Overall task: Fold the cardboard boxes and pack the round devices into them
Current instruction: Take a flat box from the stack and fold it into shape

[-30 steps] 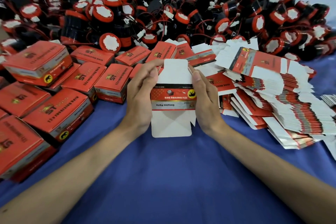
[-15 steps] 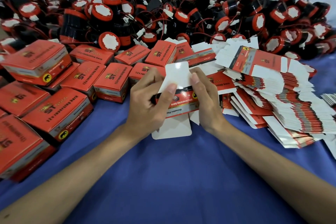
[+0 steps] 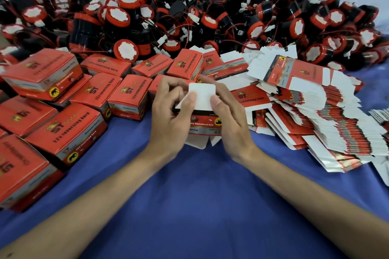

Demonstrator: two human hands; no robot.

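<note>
Two-handed grip: left hand and right hand clasp the half-formed carton, thumbs pressing its white flap. Flap stood upright a second ago; now bent forward.

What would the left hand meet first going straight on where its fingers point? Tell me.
The left hand grips the half-folded box; past it, probably the closed red box behind, depth unclear.

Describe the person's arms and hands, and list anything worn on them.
Nothing is worn. The left hand and right hand are bare, with no gloves, rings or tape in view. The left forearm and right forearm are uncovered to the frame's edge, with no sleeve, watch or bracelet showing. No markings are visible.
</note>
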